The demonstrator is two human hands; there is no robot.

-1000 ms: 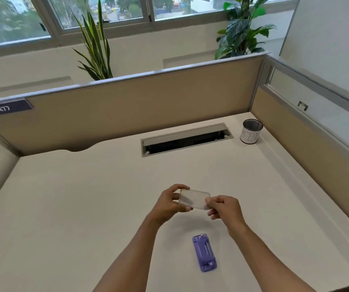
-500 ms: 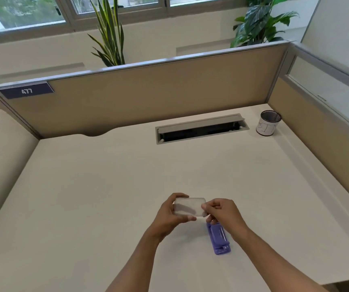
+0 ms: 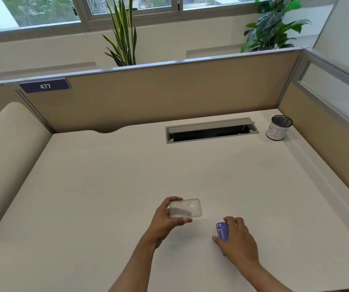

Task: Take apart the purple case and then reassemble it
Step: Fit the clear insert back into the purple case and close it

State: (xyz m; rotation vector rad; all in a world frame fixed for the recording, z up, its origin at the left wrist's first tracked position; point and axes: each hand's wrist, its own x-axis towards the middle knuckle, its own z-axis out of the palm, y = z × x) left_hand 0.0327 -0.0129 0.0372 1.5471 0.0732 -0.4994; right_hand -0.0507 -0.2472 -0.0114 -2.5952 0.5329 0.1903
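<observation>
My left hand [image 3: 165,221] holds the clear translucent cover [image 3: 185,208] of the case a little above the desk, thumb under it and fingers on its far edge. The purple inner part [image 3: 222,230] lies on the white desk [image 3: 106,186] to the right of the cover. My right hand [image 3: 235,241] lies over the purple part with thumb and fingers closing around its sides; most of the part is hidden under the hand.
A grey cable slot [image 3: 211,130] is set into the desk at the back. A mesh cup with a white label [image 3: 278,127] stands in the back right corner. Beige partition walls [image 3: 169,93] enclose the desk at the back and right.
My right hand let go of the clear cover and dropped onto the purple part on the desk. My left hand now holds the cover alone. The camera view tilted and shifted.
</observation>
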